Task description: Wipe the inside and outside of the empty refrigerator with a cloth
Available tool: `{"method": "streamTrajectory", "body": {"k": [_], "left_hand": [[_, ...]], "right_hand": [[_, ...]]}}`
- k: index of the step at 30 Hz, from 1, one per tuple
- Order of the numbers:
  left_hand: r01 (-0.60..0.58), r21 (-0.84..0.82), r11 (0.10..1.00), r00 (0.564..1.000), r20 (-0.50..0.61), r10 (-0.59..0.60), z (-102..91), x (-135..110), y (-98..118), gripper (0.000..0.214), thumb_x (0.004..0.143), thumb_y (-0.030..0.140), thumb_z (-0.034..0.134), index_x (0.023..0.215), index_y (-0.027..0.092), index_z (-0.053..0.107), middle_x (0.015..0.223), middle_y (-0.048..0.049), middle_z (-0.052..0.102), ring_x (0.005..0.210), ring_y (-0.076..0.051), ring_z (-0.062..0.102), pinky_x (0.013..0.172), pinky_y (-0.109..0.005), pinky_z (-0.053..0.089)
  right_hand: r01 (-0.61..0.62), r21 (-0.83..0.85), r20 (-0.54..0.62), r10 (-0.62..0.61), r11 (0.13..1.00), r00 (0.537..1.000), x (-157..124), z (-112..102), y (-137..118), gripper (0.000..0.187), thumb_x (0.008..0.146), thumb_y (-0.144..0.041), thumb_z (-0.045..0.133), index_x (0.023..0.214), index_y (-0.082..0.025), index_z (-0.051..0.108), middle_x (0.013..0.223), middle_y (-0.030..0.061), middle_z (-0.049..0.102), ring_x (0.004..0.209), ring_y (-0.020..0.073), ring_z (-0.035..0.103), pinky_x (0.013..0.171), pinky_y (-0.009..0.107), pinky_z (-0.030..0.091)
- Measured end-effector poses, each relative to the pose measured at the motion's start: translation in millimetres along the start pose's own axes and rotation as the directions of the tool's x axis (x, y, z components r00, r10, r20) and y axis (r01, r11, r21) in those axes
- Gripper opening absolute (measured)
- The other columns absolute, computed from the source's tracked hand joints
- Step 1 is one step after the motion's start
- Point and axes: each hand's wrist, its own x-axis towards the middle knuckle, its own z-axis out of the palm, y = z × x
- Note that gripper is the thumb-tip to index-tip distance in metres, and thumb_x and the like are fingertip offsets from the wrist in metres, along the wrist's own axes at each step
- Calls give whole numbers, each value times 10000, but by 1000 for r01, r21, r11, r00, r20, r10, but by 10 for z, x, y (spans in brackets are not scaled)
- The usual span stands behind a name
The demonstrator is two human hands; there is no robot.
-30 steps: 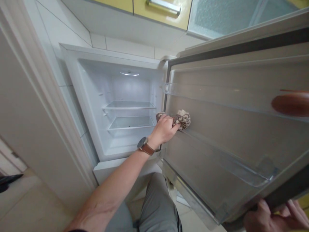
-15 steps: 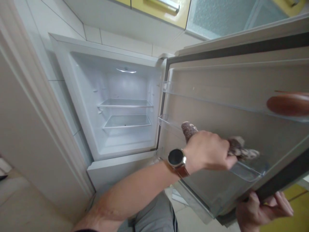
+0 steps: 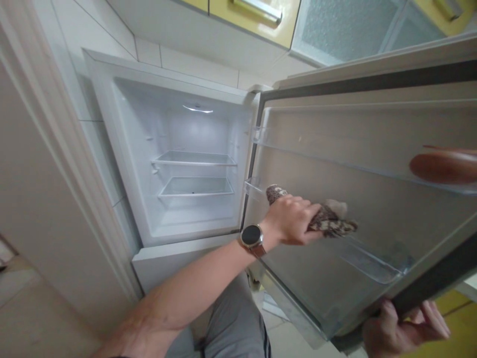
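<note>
Far left: pale upright panel (image 3: 40, 164), with floor (image 3: 30, 308) below it. Then wall tiles (image 3: 95, 144) beside white fridge (image 3: 128, 159). Standing open, with lamp (image 3: 197, 109) at the top inside and two glass shelves (image 3: 197, 158), one above the other. Showing a small dark speck (image 3: 193, 193) on the lower one.

Above fridge, toward the middle: yellow upper cabinet (image 3: 257, 27) with a metal handle. Below: leg (image 3: 234, 318) in grey, partly behind left arm (image 3: 186, 288). Reaching in from bottom left, with watch (image 3: 252, 237) on the wrist, dark dial, brown strap.

Gripping cloth (image 3: 331, 221) in left hand (image 3: 292, 219), fingers closed around it. Bunched, brown and cream, poking out on both sides of the fist. Held in front of the inner face of door (image 3: 316, 184), at middle rack (image 3: 372, 263), covering part of it; cannot tell whether pressed against either.

Swung out to the right: door, with dark seal (image 3: 428, 75), clear upper rack (image 3: 335, 162) and bin (image 3: 290, 298) along the bottom. Frosted glass (image 3: 346, 25) above. Far right, at upper rack: brown oval thing (image 3: 445, 166), cut off, cannot tell what.

Bottom right: right hand (image 3: 402, 330), gripping door at the lower outer corner, thumb on the inner side, fingers curled past the edge. Just beside: yellow lower cabinet (image 3: 456, 323).
</note>
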Motion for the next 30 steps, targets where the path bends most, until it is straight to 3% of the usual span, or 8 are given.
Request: {"method": "streamTrajectory", "body": {"k": [4, 6, 10, 17, 23, 30], "left_hand": [[32, 320, 947, 999, 27, -43, -349, -52, -593, 411, 867, 522, 603, 1071, 193, 738, 1015, -178, 724, 1076, -386, 665, 1063, -477, 458], [79, 436, 896, 997, -20, -79, -500, -68, -852, 401, 868, 479, 595, 1104, 182, 728, 1038, -166, 734, 1079, -371, 669, 1034, -461, 466], [163, 526, 835, 985, -128, -112, -674, -88, -1134, 312, 915, 414, 551, 1050, 192, 723, 1065, -150, 753, 1075, -337, 684, 997, -421, 482], [204, 533, 821, 973, -201, -112, -623, -93, -1058, 292, 926, 377, 509, 1007, 184, 712, 1066, -143, 763, 1054, -311, 684, 1005, -398, 484], [207, 581, 787, 974, -198, -111, -550, -57, -961, 311, 906, 408, 470, 900, 185, 688, 947, -153, 756, 989, -343, 694, 939, -431, 504], [122, 595, 794, 991, -115, -67, -362, -27, -590, 308, 910, 403, 476, 928, 182, 690, 898, -141, 749, 926, -336, 703, 920, -447, 510]], "right_hand": [[17, -8, 27, -16, 1000, 1000, 3, -13, 17, 496, 651, -321, 721, 1085, -236, 495, 1200, 91, 441, 1251, 382, 495, 1133, 675, 357], [5, -12, 29, -5, 1000, 1000, -2, -15, 7, 501, 652, -323, 725, 1091, -233, 499, 1206, 91, 443, 1259, 379, 494, 1131, 667, 372], [4, -7, 9, -4, 1000, 1000, -8, 0, -47, 488, 653, -323, 721, 1082, -235, 507, 1197, 89, 447, 1252, 381, 504, 1121, 667, 380], [-52, -74, -16, 51, 996, 999, 2, 24, -170, 480, 671, -371, 740, 1066, -241, 499, 1177, 96, 473, 1272, 391, 484, 1163, 668, 336], [-43, -103, -9, 42, 994, 999, -35, 69, -271, 429, 779, -342, 710, 1150, -218, 533, 1239, 101, 517, 1321, 357, 482, 1201, 629, 298], [-78, -74, -39, 75, 994, 996, -16, 129, -386, 391, 815, -365, 689, 1151, -228, 544, 1246, 104, 521, 1316, 345, 475, 1204, 625, 292]]}}
